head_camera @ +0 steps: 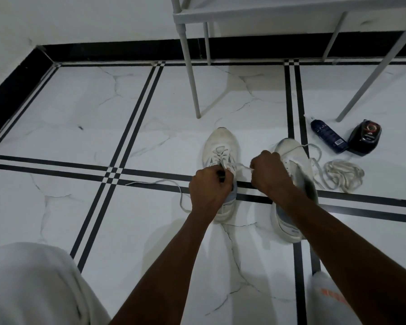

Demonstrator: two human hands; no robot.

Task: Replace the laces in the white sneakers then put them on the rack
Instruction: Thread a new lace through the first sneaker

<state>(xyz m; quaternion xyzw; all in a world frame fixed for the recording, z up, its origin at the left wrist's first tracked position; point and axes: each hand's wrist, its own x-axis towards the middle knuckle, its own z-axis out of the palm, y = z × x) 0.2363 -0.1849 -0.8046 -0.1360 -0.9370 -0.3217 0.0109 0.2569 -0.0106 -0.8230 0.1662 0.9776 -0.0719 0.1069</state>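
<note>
Two white sneakers are set side by side on the tiled floor (pixel 80 113), both with toes pointed away from the person and long axes run roughly parallel, heels nearest the body. The left sneaker (pixel 222 141) is being laced: its upper eyelets are already crossed with a white lace (pixel 220 156), just beyond the knuckles. The left hand (pixel 209 191) is curled over the tongue area, and a small dark object, too small to be identified, is pinched in its fingers. One loose end of the lace is trailed out to the left of that hand across the black tile stripe. The other end is pinched in the closed right hand (pixel 267 172), drawn taut between the two fists. The right sneaker (pixel 298 165) is partly covered by the right wrist; a lace is seen at its toe.

One bundle of old laces (pixel 342 174) is heaped just right of the right sneaker. Two dark containers lie beyond it: one spray bottle (pixel 328 137) on its side and one polish tub (pixel 365 137), touching. One white rack (pixel 244 12) is stood ahead of the hands on thin legs.
</note>
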